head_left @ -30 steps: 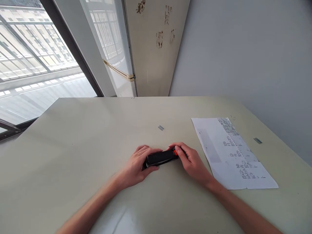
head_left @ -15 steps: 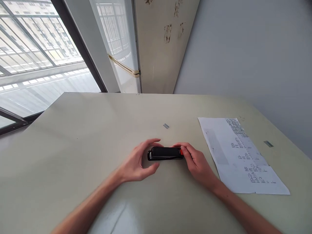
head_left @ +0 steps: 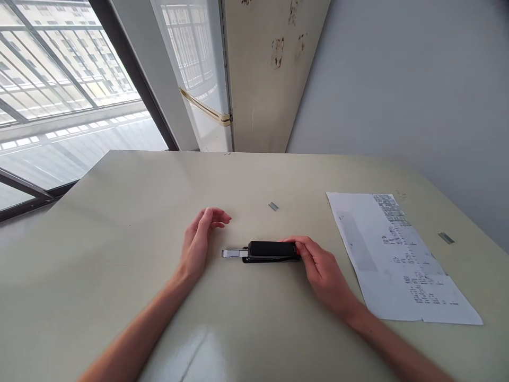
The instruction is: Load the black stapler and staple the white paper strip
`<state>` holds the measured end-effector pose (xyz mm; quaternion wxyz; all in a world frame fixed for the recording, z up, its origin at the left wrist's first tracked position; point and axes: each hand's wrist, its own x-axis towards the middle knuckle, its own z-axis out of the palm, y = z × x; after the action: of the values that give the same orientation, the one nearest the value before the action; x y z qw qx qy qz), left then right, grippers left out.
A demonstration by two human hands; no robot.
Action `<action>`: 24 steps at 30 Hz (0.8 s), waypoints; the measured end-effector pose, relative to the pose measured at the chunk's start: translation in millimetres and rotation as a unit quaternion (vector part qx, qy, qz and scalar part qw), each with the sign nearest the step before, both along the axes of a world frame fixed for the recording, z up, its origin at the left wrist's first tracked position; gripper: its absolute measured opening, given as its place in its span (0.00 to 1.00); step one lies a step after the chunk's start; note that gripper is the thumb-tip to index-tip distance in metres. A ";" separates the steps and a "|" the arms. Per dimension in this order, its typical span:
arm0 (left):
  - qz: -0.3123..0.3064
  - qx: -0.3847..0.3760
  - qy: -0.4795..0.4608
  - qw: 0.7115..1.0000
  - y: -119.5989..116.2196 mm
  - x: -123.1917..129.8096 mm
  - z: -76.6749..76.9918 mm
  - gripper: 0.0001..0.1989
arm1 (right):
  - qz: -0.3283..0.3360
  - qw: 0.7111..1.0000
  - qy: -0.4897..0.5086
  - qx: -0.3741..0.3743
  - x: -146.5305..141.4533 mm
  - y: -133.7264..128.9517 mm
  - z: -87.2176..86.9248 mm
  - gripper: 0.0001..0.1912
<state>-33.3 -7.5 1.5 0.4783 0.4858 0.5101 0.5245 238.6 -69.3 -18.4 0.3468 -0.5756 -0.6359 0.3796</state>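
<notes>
A black stapler (head_left: 272, 250) lies sideways on the table, its metal staple tray (head_left: 234, 253) sticking out of the left end. My right hand (head_left: 316, 260) grips the stapler's right end, fingers behind and thumb in front, over a small red part (head_left: 297, 248). To the left of the tray, my left hand (head_left: 201, 236) is raised a little, thumb up and fingers loosely curved apart, touching nothing. Beyond the stapler rests a small strip of staples (head_left: 273, 206).
On the right lies a printed sheet of paper (head_left: 358, 254), with a second small staple strip (head_left: 446, 237) past its right edge. Behind the pale table (head_left: 119, 297) stand a fridge (head_left: 258, 106) and a grey wall (head_left: 397, 79); a window (head_left: 59, 79) is at the left.
The staple tray has come out of the stapler's left end. My left hand has moved from around that end to the left and away. My right hand keeps its grip.
</notes>
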 end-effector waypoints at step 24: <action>-0.106 -0.239 -0.398 0.879 -8.9 21.6 8.8 0.17 | 0.069 0.907 0.296 -0.292 3.9 2.6 22.0 0.30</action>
<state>-11.7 -16.4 10.2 0.7954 0.1580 0.3320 0.4819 242.5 -66.8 3.6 0.3086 -0.4667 -0.4027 0.7244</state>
